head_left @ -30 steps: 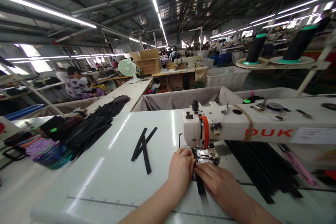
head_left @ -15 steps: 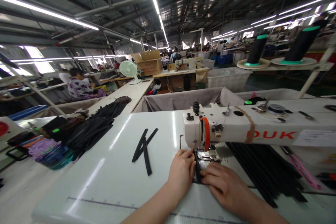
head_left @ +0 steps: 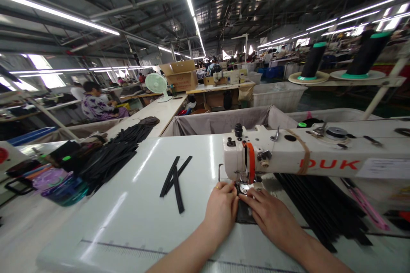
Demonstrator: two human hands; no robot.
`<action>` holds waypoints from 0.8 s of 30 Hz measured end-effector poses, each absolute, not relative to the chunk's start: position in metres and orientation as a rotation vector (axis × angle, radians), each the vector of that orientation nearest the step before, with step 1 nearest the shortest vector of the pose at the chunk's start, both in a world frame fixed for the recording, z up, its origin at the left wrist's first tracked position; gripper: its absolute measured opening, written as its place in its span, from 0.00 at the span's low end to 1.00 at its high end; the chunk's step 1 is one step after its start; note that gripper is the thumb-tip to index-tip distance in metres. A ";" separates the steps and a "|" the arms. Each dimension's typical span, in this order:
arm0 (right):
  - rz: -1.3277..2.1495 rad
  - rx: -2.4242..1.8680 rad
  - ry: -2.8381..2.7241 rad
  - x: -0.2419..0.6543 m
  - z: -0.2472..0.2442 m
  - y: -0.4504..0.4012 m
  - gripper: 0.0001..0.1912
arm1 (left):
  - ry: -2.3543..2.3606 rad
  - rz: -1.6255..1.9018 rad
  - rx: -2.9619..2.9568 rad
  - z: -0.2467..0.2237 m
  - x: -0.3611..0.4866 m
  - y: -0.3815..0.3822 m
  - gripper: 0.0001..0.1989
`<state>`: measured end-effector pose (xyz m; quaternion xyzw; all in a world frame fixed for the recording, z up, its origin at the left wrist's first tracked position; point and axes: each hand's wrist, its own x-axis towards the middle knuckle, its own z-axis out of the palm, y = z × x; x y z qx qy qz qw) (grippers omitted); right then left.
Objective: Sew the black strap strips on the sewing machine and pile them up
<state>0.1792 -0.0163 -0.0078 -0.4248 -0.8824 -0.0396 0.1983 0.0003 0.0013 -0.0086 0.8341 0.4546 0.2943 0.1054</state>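
Both hands lie flat with fingers loosely together, no pinching, the left hand (head_left: pixel 221 213) and right hand (head_left: pixel 272 217) pressing a black fabric strip (head_left: pixel 244 213) onto the white sewing table (head_left: pixel 128 230), right at the presser foot (head_left: pixel 246 187) of the DUK sewing machine (head_left: pixel 256 158).

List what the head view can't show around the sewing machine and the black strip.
Needle point: head view, hidden by the white sewing machine head.
End of the flat black strip: head view, covered by the left hand and right hand.
Writing on the white paper label: head view, too small to read.
Right end of the machine arm: cut off by the right edge.
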 end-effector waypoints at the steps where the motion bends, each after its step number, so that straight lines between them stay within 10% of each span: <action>1: -0.126 -1.209 -2.469 0.178 -0.008 -0.016 0.22 | 1.337 0.870 2.470 -0.010 0.001 0.002 0.09; 24: -0.110 -1.194 -2.415 0.178 -0.012 -0.017 0.22 | 1.415 0.767 2.621 -0.011 0.007 -0.004 0.15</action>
